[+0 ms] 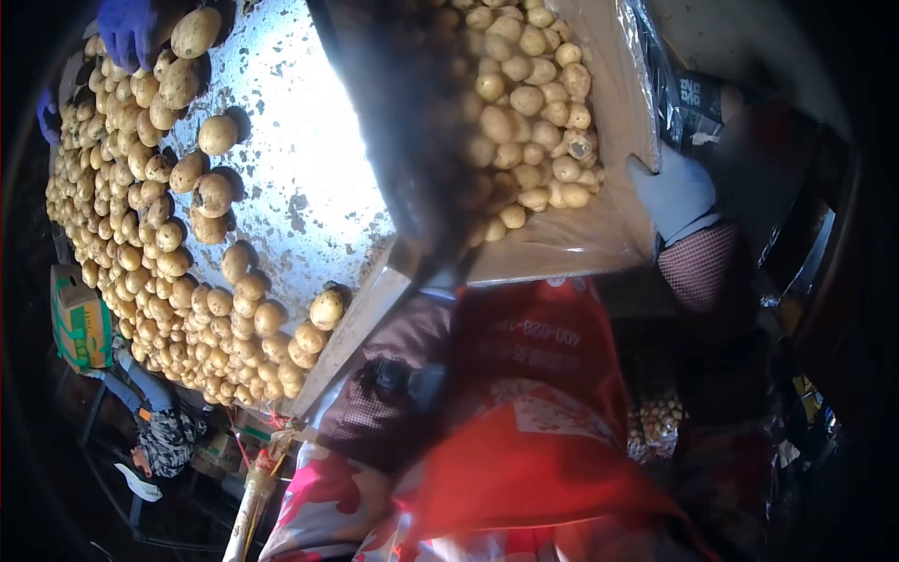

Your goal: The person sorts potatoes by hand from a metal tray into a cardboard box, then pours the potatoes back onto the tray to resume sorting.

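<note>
My right hand (676,199), in a grey glove, is at the side edge of an open cardboard box (623,140). Its thumb lies on the inner side of the wall, and the other fingers are largely hidden. Many potatoes (529,98) fill the box, which has clear plastic along its rim. My left arm, in a dark mesh sleeve, reaches up to the near corner of the box. There my left hand (440,279) shows only as a small bluish patch, its fingers hidden behind a dark blur. On the left a pale, worn sorting surface (281,122) carries loose potatoes (140,225).
Another person's purple-gloved hand (126,33) touches potatoes at the top left. A raised board (351,342) edges the sorting surface. Farther off at the lower left, a person (167,436) is beside a green and brown carton (82,323). A pole (245,515) stands near my legs.
</note>
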Demonstrator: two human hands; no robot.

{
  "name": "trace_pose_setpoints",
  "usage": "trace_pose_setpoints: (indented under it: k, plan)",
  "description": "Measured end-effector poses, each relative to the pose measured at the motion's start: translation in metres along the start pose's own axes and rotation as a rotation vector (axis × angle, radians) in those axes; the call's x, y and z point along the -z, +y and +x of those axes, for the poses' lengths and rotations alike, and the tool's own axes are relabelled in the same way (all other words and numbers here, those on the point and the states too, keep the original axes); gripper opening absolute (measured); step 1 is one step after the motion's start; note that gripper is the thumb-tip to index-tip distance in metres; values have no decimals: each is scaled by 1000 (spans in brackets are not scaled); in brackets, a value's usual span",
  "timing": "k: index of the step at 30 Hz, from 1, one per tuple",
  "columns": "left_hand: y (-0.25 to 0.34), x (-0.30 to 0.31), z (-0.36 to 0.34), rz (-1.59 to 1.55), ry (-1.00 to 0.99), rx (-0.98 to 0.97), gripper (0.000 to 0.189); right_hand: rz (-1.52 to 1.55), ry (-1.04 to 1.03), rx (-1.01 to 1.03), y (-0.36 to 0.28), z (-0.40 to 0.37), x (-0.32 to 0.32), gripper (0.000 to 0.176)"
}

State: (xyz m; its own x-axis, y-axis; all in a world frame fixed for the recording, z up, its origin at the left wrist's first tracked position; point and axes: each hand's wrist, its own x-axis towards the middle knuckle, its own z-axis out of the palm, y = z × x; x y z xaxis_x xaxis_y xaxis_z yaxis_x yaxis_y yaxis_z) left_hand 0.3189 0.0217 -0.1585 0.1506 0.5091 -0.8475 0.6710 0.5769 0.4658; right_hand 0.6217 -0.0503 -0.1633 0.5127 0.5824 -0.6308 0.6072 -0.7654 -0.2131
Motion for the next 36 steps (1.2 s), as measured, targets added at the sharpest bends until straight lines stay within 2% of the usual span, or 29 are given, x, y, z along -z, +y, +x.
trace_pose_setpoints:
  k: [4,7,10,11,13,14,16,19,21,23,24,26,27,29,30,31,34,35,36]
  plan:
    - [-5,4,-12,-44,-3,19,33,196,72,-103,-3,-8,-3,43]
    - [-5,3,-13,-66,-2,13,33,287,702,502,-29,-25,8,41]
    - [-3,0,-10,-66,-7,-3,32,354,312,618,-83,-34,0,42]
    - [-4,0,-10,-76,-7,-6,32,365,203,381,-98,-15,-15,49]
    - [-3,-3,-3,-79,-19,-19,31,281,132,89,-110,50,-48,63]
    - [-2,-6,0,-78,-21,-26,31,190,174,36,-108,84,-56,70]
    - [-3,-9,-1,-78,-10,-41,30,-4,-133,-100,-83,139,-70,75]
    - [-2,-18,11,-88,-13,-51,30,-68,-187,-102,-79,142,-66,72]
    - [-1,-23,17,-89,-25,-58,29,-372,-434,50,-99,127,-35,71]
    - [-1,-25,19,-85,-29,-66,29,-585,-544,338,-101,116,-25,65]
    - [0,-22,18,-88,-25,-63,28,-647,-530,546,-93,111,-22,60]
    - [2,-23,19,-94,-32,-67,28,-499,-606,508,-86,104,-23,61]
    - [3,-23,19,-92,-36,-65,28,-291,-690,260,-98,93,-19,64]
    - [3,-22,20,-94,-44,-65,27,-113,-629,-25,-90,76,-28,66]
    - [5,-23,22,-89,-49,-73,27,-145,-496,-52,-70,72,-53,64]
    - [6,-23,23,-88,-56,-77,27,-177,-361,-76,-56,68,-70,62]
    - [8,-20,24,-90,-77,-87,26,-17,-200,30,-49,41,-73,54]
    - [8,-18,21,-98,-86,-86,26,74,-253,16,-53,28,-62,41]
    - [7,-14,17,-98,-96,-79,25,304,-303,39,-49,17,-56,39]
